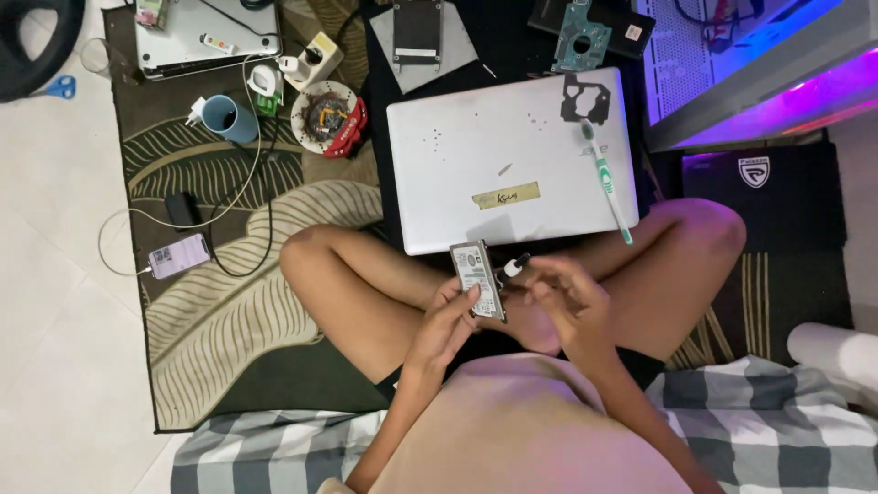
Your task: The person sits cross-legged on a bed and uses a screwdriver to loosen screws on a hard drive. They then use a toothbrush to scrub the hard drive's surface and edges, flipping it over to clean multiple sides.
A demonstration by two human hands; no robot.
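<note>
Just in front of the closed silver laptop, over crossed legs on the patterned rug: small hard drive pinched in the left hand, fingers curled around its lower edge, label side tilted up toward the face. Probably held that way to keep the top flat and readable while the other hand works. Right hand closed around a small black-and-white tool, tip aimed at the drive's upper right edge, touching or nearly so; hard to say which. Looks like a little driver or pen, can't tell.

Drive itself: slim rectangle, metal grey, white label with dark print covering most of the face, edges slightly darker. Sits just below the laptop's near edge, not resting on it.

On the laptop lid: a strip of tan tape near the middle, a green-and-white toothbrush lying diagonally along the right side, likely parked there for dusting. Beyond the laptop's far edge, a bare green circuit board and another drive-shaped part on a grey sheet. Left of the laptop: a round dish of screws and bits, a blue cup, chargers and white cables, a phone plugged in further left. All within arm's reach, which fits the cross-legged setup.
</note>
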